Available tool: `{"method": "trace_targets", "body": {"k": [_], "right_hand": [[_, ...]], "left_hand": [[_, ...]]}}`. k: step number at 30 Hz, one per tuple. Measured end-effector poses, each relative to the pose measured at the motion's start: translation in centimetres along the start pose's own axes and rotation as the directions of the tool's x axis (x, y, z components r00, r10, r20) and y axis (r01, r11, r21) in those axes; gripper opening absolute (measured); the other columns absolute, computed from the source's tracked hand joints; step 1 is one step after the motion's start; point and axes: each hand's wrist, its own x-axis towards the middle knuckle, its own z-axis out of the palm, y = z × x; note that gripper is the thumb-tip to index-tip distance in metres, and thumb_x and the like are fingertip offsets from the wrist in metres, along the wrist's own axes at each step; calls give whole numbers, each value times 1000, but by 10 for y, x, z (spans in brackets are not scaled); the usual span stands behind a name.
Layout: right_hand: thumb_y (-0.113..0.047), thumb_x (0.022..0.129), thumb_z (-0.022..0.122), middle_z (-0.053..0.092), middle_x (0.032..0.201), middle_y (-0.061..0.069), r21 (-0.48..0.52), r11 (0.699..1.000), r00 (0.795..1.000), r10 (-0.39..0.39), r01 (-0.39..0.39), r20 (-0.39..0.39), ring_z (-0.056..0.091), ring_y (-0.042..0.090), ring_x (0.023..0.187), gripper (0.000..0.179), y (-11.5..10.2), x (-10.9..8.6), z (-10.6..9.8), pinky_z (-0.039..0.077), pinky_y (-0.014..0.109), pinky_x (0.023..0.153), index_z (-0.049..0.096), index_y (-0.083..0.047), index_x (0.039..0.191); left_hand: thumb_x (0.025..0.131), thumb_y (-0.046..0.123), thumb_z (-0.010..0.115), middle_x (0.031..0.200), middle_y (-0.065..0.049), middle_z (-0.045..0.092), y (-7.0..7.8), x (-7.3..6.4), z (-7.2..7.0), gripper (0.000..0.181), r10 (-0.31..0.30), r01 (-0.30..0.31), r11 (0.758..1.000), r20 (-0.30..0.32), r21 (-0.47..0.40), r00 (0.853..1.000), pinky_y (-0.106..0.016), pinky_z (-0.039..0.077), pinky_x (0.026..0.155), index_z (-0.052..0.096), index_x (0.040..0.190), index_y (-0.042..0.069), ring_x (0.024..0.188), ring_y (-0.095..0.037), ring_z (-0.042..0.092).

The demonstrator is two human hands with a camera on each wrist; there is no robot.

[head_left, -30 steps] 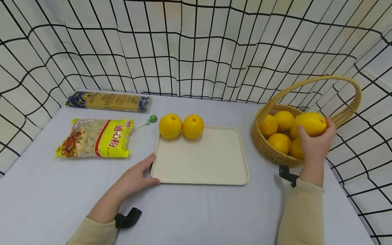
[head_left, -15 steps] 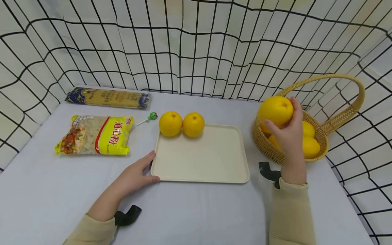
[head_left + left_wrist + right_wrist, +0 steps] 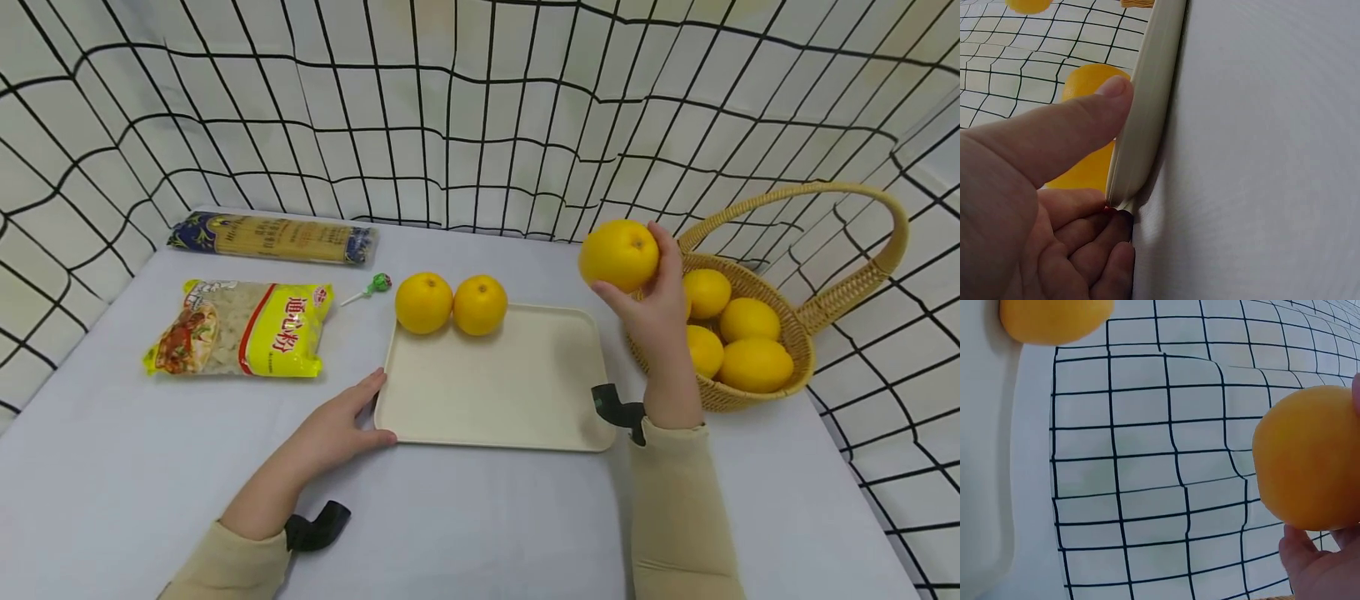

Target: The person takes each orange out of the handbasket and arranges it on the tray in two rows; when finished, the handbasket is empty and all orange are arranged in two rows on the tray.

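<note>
My right hand (image 3: pixel 660 312) grips an orange (image 3: pixel 617 255) between thumb and fingers, raised above the tray's far right corner, left of the basket. The right wrist view shows this orange (image 3: pixel 1310 459) held apart from other things, with fingertips (image 3: pixel 1299 547) under it. My left hand (image 3: pixel 330 433) touches the cream rectangular tray (image 3: pixel 495 392) at its near left corner, thumb on the front edge and fingers along the left side. In the left wrist view the thumb (image 3: pixel 1085 125) lies against the tray's rim (image 3: pixel 1147 112). Two oranges (image 3: pixel 423 302) sit side by side at the tray's far left.
A wicker basket (image 3: pixel 806 333) with a tall handle holds several yellow fruits (image 3: pixel 750 321) at the right. On the left lie a bag of pasta (image 3: pixel 240 329), a long noodle packet (image 3: pixel 277 239) and a lollipop (image 3: pixel 378 283). Black netting (image 3: pixel 480 129) encloses the table (image 3: pixel 465 525).
My right hand has let go of a yellow oblong fruit in the basket, picked up an orange and carried it left, out over the tray's right side. The left hand stays put.
</note>
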Motion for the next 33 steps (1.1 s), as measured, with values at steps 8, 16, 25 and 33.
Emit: {"method": "trace_targets", "body": {"k": [8,16,25,33], "right_hand": [[-7,76,71,28,142,-2,51,999,992,12,-18,123,36,17,126,80,12,2,28,37,42,105,22,-20,139],[-16,76,73,24,147,-3,-6,991,968,130,-132,216,25,12,136,89,25,2,49,30,41,109,15,-21,144],[-14,76,73,17,147,5,-38,983,946,183,-180,267,28,19,132,87,34,2,58,28,39,111,19,-22,144],[-27,75,73,22,149,4,-233,964,941,193,-129,277,26,23,131,85,50,4,60,33,46,104,23,-22,143]], "left_hand": [[76,38,71,149,-17,22,0,-2,0,92,4,-4,1000,-2,-7,1000,-55,22,108,19,145,5,135,-38,23],[76,40,70,150,-16,22,-1,-4,1,93,-2,2,1000,1,-19,1000,-55,22,108,18,145,7,135,-38,23],[76,39,70,150,-16,21,0,-3,0,93,-5,5,1000,7,-15,1000,-54,21,108,18,145,6,136,-38,22],[76,39,70,150,-15,20,1,-1,0,92,2,-2,1000,5,-10,1000,-54,21,109,17,145,7,136,-37,22]]}}
